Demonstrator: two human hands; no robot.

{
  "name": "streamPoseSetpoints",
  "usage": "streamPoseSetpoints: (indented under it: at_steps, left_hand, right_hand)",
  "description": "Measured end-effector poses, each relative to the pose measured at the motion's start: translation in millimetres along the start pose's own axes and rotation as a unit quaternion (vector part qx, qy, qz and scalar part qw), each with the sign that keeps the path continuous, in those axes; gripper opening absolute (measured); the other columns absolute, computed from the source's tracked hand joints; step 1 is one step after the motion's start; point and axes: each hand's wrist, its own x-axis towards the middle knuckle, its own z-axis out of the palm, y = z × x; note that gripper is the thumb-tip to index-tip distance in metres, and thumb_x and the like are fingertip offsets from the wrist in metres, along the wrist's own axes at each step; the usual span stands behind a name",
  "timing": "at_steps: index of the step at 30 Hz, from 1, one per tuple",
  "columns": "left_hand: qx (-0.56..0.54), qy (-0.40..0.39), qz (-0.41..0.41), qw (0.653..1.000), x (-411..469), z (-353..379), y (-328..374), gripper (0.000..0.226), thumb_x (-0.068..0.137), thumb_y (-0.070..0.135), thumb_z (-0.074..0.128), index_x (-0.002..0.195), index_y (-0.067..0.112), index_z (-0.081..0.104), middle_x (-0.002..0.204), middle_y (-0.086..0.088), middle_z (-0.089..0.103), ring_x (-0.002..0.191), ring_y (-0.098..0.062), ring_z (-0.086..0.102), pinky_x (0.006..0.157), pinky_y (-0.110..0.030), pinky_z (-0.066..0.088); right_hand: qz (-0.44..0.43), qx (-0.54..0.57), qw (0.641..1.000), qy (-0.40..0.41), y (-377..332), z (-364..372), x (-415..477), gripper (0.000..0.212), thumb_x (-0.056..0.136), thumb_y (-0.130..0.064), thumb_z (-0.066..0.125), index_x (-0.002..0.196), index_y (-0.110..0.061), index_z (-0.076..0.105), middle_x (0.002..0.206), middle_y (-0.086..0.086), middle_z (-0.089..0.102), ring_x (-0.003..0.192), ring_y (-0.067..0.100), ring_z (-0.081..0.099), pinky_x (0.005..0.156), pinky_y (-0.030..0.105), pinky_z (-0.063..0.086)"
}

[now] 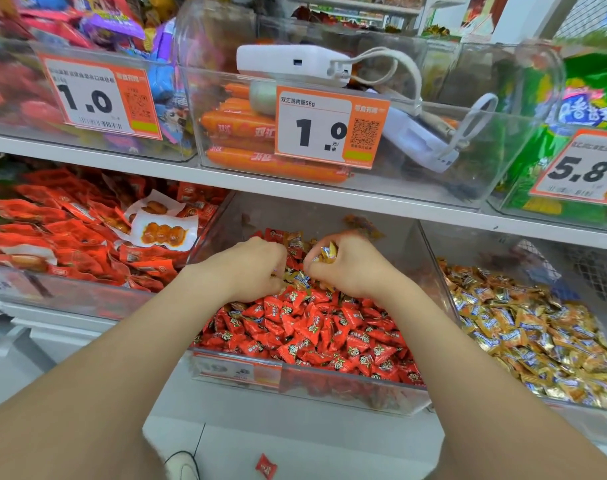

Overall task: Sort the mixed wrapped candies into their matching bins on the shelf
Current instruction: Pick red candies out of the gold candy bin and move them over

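Gold strays [300,280] sit near the back wall of the middle bin [295,375], on top of the red candies [312,327]. Right hand [343,268] is curled round a small bunch of gold candies [328,252]. Left hand [250,268] has fingers curled down into the pile; can't tell if it grips anything. Suggest skimming the surface, no digging, then dumping into the gold bin [496,244] alongside on the right. Wrappers are glossy foil, likely slippery. One dropped candy [265,465] lies on the floor.
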Motion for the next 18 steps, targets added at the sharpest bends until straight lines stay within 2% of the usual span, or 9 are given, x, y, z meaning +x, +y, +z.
streamPoseSetpoints:
  at_steps: [3,5,6,9,12,14,15,18]
  left_hand:
    - [0.030,-0.033,0.004,0.999,3,1,1,0.033,0.098,0.038,0.067,0.127,0.023,0.064,0.127,-0.009,0.063,0.113,-0.031,0.063,0.092,-0.040,0.055]
    - [0.034,-0.062,0.006,0.998,2,-1,4,0.044,0.098,0.040,0.070,0.137,0.022,0.061,0.132,-0.011,0.060,0.120,-0.033,0.060,0.095,-0.038,0.053]
    - [0.034,-0.072,0.013,0.997,2,-2,5,0.047,0.098,0.041,0.070,0.139,0.022,0.058,0.131,-0.010,0.060,0.119,-0.032,0.060,0.094,-0.037,0.051]
    - [0.043,-0.092,0.030,0.994,6,2,5,0.028,0.101,0.039,0.067,0.120,0.021,0.058,0.098,0.002,0.057,0.102,-0.027,0.057,0.083,-0.035,0.047]
    - [0.063,-0.078,0.038,0.994,9,9,3,0.005,0.104,0.026,0.059,0.103,0.023,0.055,0.081,0.005,0.048,0.096,-0.027,0.057,0.078,-0.037,0.047]
    - [0.060,-0.068,0.046,0.995,8,9,3,0.008,0.102,0.018,0.052,0.095,0.022,0.056,0.080,0.003,0.052,0.089,-0.028,0.058,0.072,-0.037,0.046]
    - [0.051,-0.066,0.048,0.995,7,8,2,0.011,0.102,0.017,0.050,0.093,0.022,0.055,0.080,0.002,0.053,0.087,-0.027,0.058,0.070,-0.036,0.044]
    - [-0.016,-0.046,0.059,0.997,2,2,-2,0.018,0.103,0.023,0.051,0.086,0.023,0.051,0.081,0.001,0.058,0.079,-0.023,0.056,0.068,-0.037,0.044]
  right_hand:
    - [-0.008,-0.091,0.996,0.011,0,10,7,0.004,0.081,-0.022,0.073,0.084,-0.021,0.077,0.076,-0.003,0.073,0.067,0.013,0.066,0.068,0.035,0.062]
    - [-0.016,-0.146,0.989,0.018,0,17,12,0.006,0.079,-0.027,0.075,0.079,-0.021,0.074,0.077,0.000,0.072,0.071,0.018,0.068,0.067,0.036,0.060]
    - [-0.016,-0.165,0.986,0.013,1,20,14,0.015,0.080,-0.032,0.076,0.076,-0.019,0.070,0.076,0.002,0.069,0.072,0.022,0.067,0.064,0.037,0.057]
    - [-0.009,-0.227,0.974,-0.018,1,27,19,0.054,0.086,-0.060,0.076,0.074,-0.015,0.049,0.075,0.003,0.053,0.076,0.027,0.059,0.060,0.035,0.041]
    - [0.016,-0.295,0.955,-0.039,-5,29,18,0.059,0.088,-0.067,0.071,0.096,-0.013,0.048,0.091,0.003,0.050,0.096,0.033,0.062,0.073,0.037,0.046]
    - [0.024,-0.314,0.948,-0.046,-9,30,17,0.057,0.091,-0.062,0.072,0.108,-0.012,0.053,0.099,0.005,0.052,0.101,0.035,0.062,0.077,0.039,0.048]
    - [0.022,-0.306,0.951,-0.051,-9,30,17,0.053,0.091,-0.059,0.073,0.105,-0.011,0.054,0.096,0.004,0.052,0.095,0.033,0.062,0.075,0.037,0.048]
    - [-0.009,-0.221,0.972,-0.080,-2,27,19,0.044,0.088,-0.043,0.076,0.069,-0.012,0.050,0.066,-0.001,0.050,0.063,0.022,0.053,0.055,0.031,0.038]
